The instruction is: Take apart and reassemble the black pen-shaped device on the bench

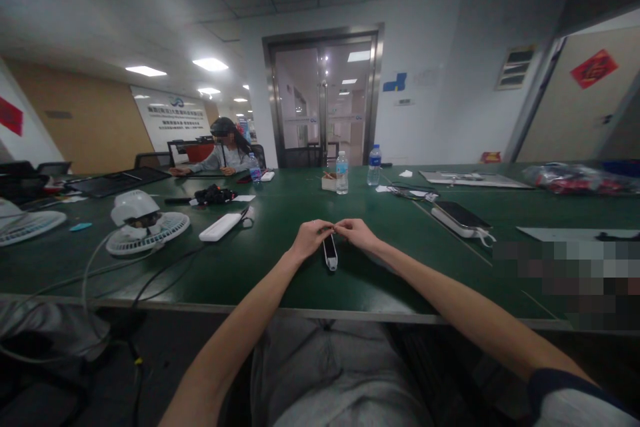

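Note:
My left hand (313, 237) and my right hand (357, 233) meet over the green table, fingertips pinched close together. Whatever lies between those fingertips is too small to make out. Just below them a narrow white device with a dark top face (330, 253) rests on the table, pointing toward me. Its far end is hidden behind my fingers, so I cannot tell whether either hand touches it.
A white power bank (220, 227) lies left, near a white fan-like unit (145, 233) with cables. Water bottles (342, 173) and a small box (329, 181) stand ahead. On the right a phone (463, 215) lies on a white block. Across the table sits a person (227, 150).

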### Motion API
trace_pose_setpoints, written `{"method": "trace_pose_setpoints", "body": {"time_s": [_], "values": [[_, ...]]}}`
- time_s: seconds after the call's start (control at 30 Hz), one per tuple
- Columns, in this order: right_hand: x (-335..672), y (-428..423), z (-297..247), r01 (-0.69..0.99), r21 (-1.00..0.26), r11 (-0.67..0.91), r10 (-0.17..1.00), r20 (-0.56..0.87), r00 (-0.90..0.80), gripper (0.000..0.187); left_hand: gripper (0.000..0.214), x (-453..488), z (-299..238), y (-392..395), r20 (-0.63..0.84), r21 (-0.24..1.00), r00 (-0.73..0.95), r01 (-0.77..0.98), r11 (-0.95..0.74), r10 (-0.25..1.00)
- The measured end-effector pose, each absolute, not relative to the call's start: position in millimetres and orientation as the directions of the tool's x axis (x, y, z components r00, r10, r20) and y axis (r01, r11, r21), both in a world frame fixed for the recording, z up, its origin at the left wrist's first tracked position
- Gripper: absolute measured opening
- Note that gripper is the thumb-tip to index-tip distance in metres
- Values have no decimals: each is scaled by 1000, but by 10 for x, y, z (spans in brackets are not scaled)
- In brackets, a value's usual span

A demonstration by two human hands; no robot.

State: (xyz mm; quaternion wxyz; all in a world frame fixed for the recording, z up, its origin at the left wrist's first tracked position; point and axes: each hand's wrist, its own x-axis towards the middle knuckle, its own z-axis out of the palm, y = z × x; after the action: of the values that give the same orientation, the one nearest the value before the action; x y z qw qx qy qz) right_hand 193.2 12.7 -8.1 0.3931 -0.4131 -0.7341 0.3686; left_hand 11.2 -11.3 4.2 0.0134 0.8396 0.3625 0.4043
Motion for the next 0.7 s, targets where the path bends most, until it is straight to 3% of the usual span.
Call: {"method": "trace_pose_setpoints", "body": {"time_s": [0.13,0.27,0.6,0.7], "values": [[1935,119,-84,230,-929,290,899,181,-400,35,14,108,25,-94,667,254,444,620,-742,599],[1962,99,-49,156,-947,280,885,192,-423,34,16,108,6,-68,691,248,425,620,-744,584],[2024,65,60,267,-885,381,857,229,-462,28,19,123,53,-117,703,258,419,602,-755,574],[2066,22,165,392,-804,448,855,255,-452,25,18,129,64,-122,702,261,427,591,-763,570]]}}
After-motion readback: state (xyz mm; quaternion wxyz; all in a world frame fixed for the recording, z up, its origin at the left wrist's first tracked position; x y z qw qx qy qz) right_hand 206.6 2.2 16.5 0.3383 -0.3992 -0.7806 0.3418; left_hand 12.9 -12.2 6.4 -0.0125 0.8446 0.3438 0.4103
